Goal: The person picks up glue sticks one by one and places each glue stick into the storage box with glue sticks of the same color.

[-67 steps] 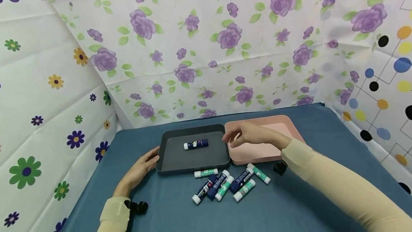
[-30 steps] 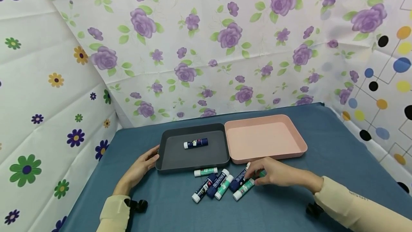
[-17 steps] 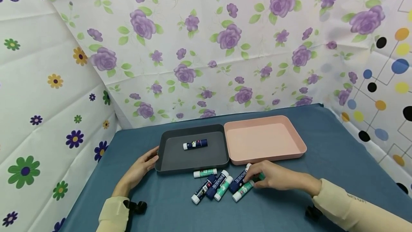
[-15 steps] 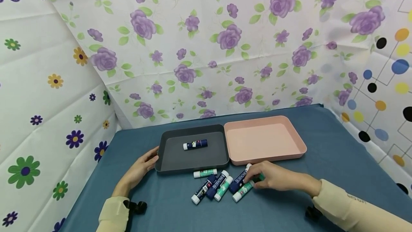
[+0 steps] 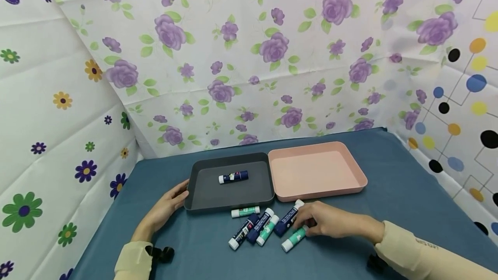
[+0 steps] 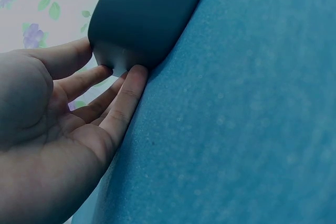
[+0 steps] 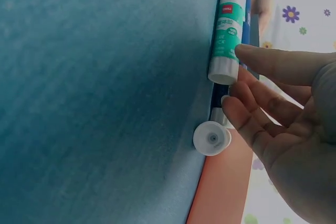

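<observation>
My left hand [image 5: 161,208] rests its fingertips on the left side of the dark grey tray [image 5: 229,207]; in the left wrist view the hand [image 6: 68,119] touches the tray's corner [image 6: 142,19]. With thumb and fingers, my right hand [image 5: 330,220] pinches one end of a green glue stick [image 5: 294,239], also plain in the right wrist view beside the hand [image 7: 289,108] as a green stick [image 7: 229,35]. Just left lies a dark blue stick [image 5: 287,220]. A white-ended stick [image 7: 212,138] sits by the fingers, mostly hidden in the head view. One blue stick [image 5: 233,177] lies inside the grey tray.
A pink tray [image 5: 317,170] adjoins the grey one on the right. In front of the trays lie several sticks, among them a green one [image 5: 245,211], a blue one [image 5: 243,231] and another green one [image 5: 267,230]. Patterned cloth [image 5: 221,55] hangs behind the blue-covered table.
My right hand has come from above the pink tray down to the sticks. The green stick it pinches has shifted slightly away from the blue one beside it. My left hand stays at the grey tray.
</observation>
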Motion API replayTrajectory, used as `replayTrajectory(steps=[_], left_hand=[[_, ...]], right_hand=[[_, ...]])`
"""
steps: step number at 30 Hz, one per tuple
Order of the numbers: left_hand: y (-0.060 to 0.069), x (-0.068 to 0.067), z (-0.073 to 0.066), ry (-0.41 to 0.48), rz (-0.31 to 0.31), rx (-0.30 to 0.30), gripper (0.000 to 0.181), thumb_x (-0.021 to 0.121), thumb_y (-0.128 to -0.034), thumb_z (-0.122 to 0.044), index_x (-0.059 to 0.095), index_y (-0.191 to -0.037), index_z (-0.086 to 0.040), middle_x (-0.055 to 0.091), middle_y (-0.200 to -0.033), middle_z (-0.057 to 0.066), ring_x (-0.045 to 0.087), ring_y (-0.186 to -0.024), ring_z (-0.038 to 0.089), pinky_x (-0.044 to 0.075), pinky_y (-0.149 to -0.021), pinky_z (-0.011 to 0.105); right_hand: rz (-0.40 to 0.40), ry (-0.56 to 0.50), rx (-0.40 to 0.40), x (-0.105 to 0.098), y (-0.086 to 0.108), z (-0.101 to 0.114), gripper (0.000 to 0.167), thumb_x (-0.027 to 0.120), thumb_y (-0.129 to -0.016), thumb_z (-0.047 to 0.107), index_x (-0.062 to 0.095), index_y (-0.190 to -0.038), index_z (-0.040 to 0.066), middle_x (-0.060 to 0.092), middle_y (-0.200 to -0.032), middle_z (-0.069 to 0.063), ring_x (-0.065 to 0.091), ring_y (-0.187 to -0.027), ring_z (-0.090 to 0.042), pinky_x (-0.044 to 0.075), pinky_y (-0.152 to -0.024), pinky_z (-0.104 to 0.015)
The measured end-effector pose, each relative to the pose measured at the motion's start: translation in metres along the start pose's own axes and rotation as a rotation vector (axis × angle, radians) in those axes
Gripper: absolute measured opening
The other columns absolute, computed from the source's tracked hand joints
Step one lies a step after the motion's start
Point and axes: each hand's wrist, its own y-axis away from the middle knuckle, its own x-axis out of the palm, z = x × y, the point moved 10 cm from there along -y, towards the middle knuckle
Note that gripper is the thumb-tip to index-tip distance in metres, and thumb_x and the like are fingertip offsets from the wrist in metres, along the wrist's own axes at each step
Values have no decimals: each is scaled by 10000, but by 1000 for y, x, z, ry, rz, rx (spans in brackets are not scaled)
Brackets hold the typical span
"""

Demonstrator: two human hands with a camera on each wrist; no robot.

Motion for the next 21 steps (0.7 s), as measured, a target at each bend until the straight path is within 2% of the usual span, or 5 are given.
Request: replayTrajectory(steps=[11,21], left_hand=[[0,0,2,4,-6,7,657,476,-1132,-335,179,-1685,-145,181,-1706,185,172,-1569,396,163,-1256,621],[0,-1,1,2,-4,7,662,479,-1129,-347,181,-1685,-147,182,-1705,183,176,-1568,396,171,-1257,614]], right_hand=[[28,53,-8,9,0,0,249,784,-929,71,793,-1150,186,669,-1160,127,605,-1040,-3,567,-880,-275],[15,6,-15,10,0,-3,249,782,-927,57,790,-1131,201,680,-1127,132,615,-936,-15,565,-792,-242]])
